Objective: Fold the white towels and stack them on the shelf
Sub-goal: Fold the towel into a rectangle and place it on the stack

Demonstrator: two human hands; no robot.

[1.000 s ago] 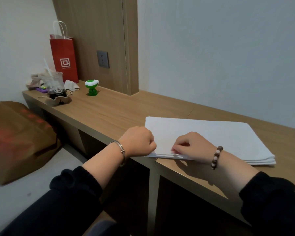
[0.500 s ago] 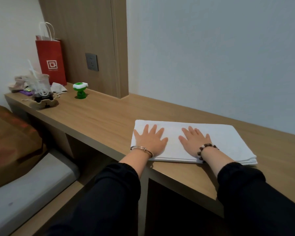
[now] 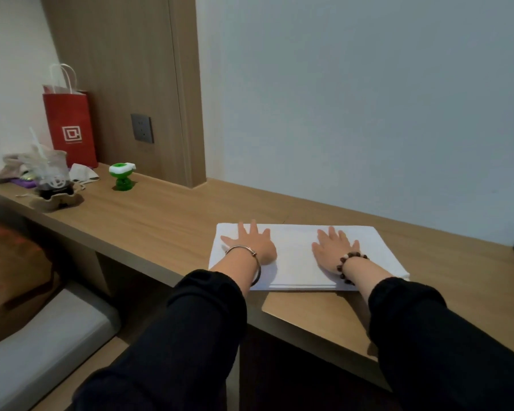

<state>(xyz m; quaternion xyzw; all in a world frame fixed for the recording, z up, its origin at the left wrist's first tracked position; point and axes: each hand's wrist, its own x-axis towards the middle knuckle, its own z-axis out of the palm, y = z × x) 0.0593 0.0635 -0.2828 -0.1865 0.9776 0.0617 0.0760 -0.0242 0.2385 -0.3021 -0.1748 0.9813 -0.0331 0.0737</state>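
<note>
A pale grey-white wall (image 3: 368,99) fills the upper right of the frame. Below it a long light-brown wooden counter (image 3: 161,221) runs from the left edge down to the lower right. A tall wood-grain wall panel (image 3: 125,69) rises from the counter at upper centre-left. Two black sleeves (image 3: 190,336) reach up from the bottom edge. At lower left lies a flat grey mattress (image 3: 36,345), with a crumpled brown bag (image 3: 9,268) on it at the left edge.

The flat stack of folded white towels (image 3: 294,256) lies on the counter at centre-right of the frame, its near edge close to the counter's front edge, with several layers showing there. A red paper gift bag with white handles (image 3: 70,129) stands upright at upper left, against the panel.

The left hand (image 3: 251,243) rests palm down on the left part of the stack, and the right hand (image 3: 334,247) rests palm down on its middle. Both sets of fingers (image 3: 253,226) are straight and spread wide, flat on the cloth and holding nothing.

A clear plastic cup with a straw (image 3: 52,173) sits in a beige holder at the counter's far left end, among small cloths. A dark grey wall socket (image 3: 142,128) is set in the panel. A small green and white toy (image 3: 121,176) stands just right of the bag. A thin silver bangle (image 3: 241,248) circles the left wrist and a dark bead bracelet (image 3: 350,258) the right.
</note>
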